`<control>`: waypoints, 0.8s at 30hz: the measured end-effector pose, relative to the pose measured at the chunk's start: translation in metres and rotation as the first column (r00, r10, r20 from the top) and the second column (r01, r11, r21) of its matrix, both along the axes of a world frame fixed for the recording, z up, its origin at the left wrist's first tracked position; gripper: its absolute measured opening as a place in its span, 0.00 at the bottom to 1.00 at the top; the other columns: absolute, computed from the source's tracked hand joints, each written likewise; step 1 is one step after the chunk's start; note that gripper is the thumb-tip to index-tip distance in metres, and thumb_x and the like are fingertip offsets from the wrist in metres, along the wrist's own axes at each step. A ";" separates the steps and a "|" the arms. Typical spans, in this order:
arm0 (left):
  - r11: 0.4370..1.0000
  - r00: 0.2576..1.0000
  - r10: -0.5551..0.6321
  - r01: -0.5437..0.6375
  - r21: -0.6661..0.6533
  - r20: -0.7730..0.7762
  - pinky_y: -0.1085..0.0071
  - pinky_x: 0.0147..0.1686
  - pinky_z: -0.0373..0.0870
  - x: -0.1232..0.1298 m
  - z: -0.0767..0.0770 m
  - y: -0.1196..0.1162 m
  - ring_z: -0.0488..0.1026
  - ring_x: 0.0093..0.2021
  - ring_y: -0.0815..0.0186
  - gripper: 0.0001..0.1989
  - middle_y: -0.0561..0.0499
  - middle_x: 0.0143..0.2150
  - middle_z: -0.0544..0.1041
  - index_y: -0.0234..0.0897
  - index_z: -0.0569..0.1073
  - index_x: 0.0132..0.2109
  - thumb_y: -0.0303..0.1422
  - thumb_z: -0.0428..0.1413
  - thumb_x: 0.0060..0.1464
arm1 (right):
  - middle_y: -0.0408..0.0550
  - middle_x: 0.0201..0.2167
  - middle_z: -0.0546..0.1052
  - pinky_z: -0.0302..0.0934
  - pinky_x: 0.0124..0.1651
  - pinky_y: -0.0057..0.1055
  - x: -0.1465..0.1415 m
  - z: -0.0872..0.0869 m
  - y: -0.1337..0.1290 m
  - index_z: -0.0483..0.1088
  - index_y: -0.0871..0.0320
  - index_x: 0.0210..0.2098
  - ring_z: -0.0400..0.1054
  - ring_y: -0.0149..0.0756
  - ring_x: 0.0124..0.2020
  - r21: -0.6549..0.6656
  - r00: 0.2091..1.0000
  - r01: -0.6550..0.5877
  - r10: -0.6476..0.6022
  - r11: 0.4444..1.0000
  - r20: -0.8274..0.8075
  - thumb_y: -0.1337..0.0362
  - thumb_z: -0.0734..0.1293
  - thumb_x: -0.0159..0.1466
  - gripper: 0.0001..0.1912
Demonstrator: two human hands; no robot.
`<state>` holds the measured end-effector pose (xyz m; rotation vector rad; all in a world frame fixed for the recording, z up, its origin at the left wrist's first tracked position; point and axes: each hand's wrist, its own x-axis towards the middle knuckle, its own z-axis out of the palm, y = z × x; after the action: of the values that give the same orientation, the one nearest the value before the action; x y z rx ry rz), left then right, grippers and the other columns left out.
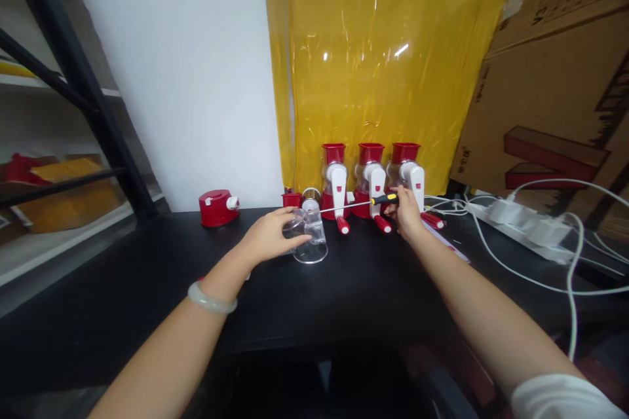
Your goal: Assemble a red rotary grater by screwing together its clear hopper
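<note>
My left hand (pixel 275 234) grips a clear plastic housing (pixel 310 250) low over the black table, thumb on its near side and fingers round its far side. My right hand (pixel 405 211) holds a screwdriver (pixel 384 200) by its black and yellow handle. The shaft points left, and its tip is at the upper right of the clear housing; whether it touches cannot be told. Behind my right hand stand three red and white crank graters (pixel 337 183) in a row. A metal drum (pixel 311 196) lies just behind the clear housing.
A red round base (pixel 219 208) sits at the back left of the black table (pixel 344 301). White cables and a power strip (pixel 528 230) occupy the right side. Large cardboard boxes (pixel 550 91) rise at the right, and a shelf frame (pixel 88 91) at the left.
</note>
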<state>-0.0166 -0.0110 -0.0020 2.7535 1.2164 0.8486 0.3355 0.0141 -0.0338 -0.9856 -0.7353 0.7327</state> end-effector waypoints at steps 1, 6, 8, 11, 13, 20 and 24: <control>1.000 1.000 0.002 -0.002 -0.001 0.001 0.51 0.59 0.70 0.000 0.000 0.000 0.74 0.60 0.48 0.26 0.40 0.63 0.73 0.41 0.80 0.51 0.55 0.59 0.55 | 0.34 0.14 0.66 0.58 0.17 0.23 0.000 0.000 0.000 0.65 0.54 0.42 0.63 0.30 0.12 -0.012 1.000 -0.011 0.011 1.000 -0.013 0.52 0.60 0.67 0.13; 1.000 1.000 0.011 -0.011 -0.009 0.001 0.50 0.58 0.71 0.000 0.000 -0.001 0.75 0.58 0.47 0.27 0.40 0.64 0.73 0.40 0.80 0.51 0.55 0.60 0.54 | 0.39 0.24 0.75 0.63 0.19 0.25 0.002 0.000 0.000 0.65 0.52 0.47 0.72 0.33 0.19 -0.022 0.998 -0.044 0.042 0.999 -0.056 0.61 0.57 0.64 0.13; 1.000 1.000 0.007 -0.007 -0.009 0.011 0.50 0.58 0.71 0.000 0.000 -0.001 0.74 0.59 0.47 0.26 0.40 0.63 0.74 0.41 0.81 0.49 0.54 0.60 0.54 | 0.40 0.26 0.76 0.63 0.19 0.24 0.003 0.000 0.001 0.65 0.53 0.48 0.74 0.33 0.22 -0.012 0.998 -0.046 0.045 0.999 -0.050 0.62 0.58 0.63 0.15; 1.000 1.000 0.006 -0.006 -0.011 0.021 0.50 0.58 0.71 0.001 0.001 -0.001 0.74 0.59 0.47 0.24 0.41 0.63 0.74 0.41 0.81 0.49 0.53 0.61 0.54 | 0.42 0.28 0.76 0.64 0.20 0.24 0.004 0.000 0.002 0.64 0.54 0.51 0.75 0.34 0.23 -0.033 0.998 -0.039 0.038 0.999 -0.051 0.64 0.60 0.63 0.17; 1.000 1.000 0.004 -0.003 -0.007 0.018 0.50 0.58 0.71 0.001 0.001 -0.001 0.74 0.59 0.47 0.25 0.41 0.62 0.74 0.41 0.81 0.50 0.53 0.61 0.54 | 0.43 0.28 0.76 0.64 0.19 0.24 0.004 0.001 0.002 0.63 0.54 0.53 0.75 0.34 0.22 -0.039 0.998 -0.037 0.035 0.999 -0.043 0.65 0.60 0.63 0.19; 1.000 1.000 0.003 -0.003 0.001 0.010 0.50 0.57 0.72 0.001 0.001 -0.001 0.75 0.58 0.47 0.25 0.41 0.63 0.74 0.41 0.81 0.49 0.54 0.60 0.54 | 0.32 0.16 0.67 0.61 0.17 0.23 -0.002 -0.001 0.000 0.62 0.54 0.52 0.64 0.29 0.12 0.025 1.000 0.007 -0.007 1.000 0.005 0.52 0.68 0.63 0.23; 1.000 1.000 0.006 -0.006 0.009 0.002 0.50 0.57 0.72 0.001 0.001 -0.001 0.75 0.59 0.48 0.26 0.40 0.63 0.74 0.41 0.81 0.50 0.55 0.60 0.54 | 0.31 0.13 0.63 0.56 0.16 0.22 0.000 -0.004 0.002 0.64 0.54 0.44 0.60 0.28 0.10 0.068 0.999 0.026 -0.029 0.997 0.046 0.43 0.67 0.62 0.23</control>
<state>-0.0160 -0.0116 -0.0015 2.7565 1.2241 0.8596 0.3359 0.0164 -0.0376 -0.9524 -0.7809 0.6590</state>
